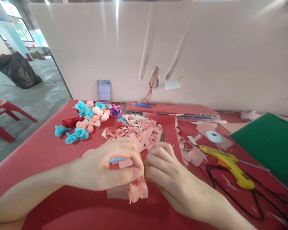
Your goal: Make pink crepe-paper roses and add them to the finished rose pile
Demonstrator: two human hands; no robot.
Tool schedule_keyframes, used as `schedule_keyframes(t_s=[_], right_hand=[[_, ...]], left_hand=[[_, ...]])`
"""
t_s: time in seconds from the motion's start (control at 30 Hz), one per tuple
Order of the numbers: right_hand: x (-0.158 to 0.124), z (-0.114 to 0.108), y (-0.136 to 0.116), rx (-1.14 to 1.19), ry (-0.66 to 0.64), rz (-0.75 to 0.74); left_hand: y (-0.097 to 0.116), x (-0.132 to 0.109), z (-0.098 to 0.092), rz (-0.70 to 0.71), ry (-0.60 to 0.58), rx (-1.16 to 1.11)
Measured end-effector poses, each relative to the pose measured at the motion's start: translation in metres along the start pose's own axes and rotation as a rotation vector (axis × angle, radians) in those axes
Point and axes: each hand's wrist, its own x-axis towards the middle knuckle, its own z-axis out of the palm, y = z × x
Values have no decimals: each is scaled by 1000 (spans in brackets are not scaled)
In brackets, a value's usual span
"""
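Note:
My left hand [120, 163] is closed, thumb and fingertips pinching a ruffled pink paper flower [137, 191] that hangs below them. Against those fingertips, my right hand [165, 174] is curled closed; its own fingertips are hidden, so what it grips does not show. A light blue stick [116, 160] shows in the gap of my left hand; whether it is held or lies behind cannot be seen. Just beyond both hands is a heap of cut pink paper pieces [146, 131]. A flat pink paper piece [116, 193] lies beneath the flower.
Blue, pink and white paper flowers [88, 112] and a purple one [115, 111] lie at the back left. On the right are a yellow glue gun [228, 163] with a black cord, a white oval object [214, 137] and a green sheet [268, 147]. A pale panel [110, 48] stands behind.

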Motion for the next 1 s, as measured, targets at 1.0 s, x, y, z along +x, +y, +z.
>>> schedule_keyframes(t_s=[1.0], right_hand=[[0,-7,-2,242,-264,19]], left_hand=[[4,-1,3,-151,-270,-151]])
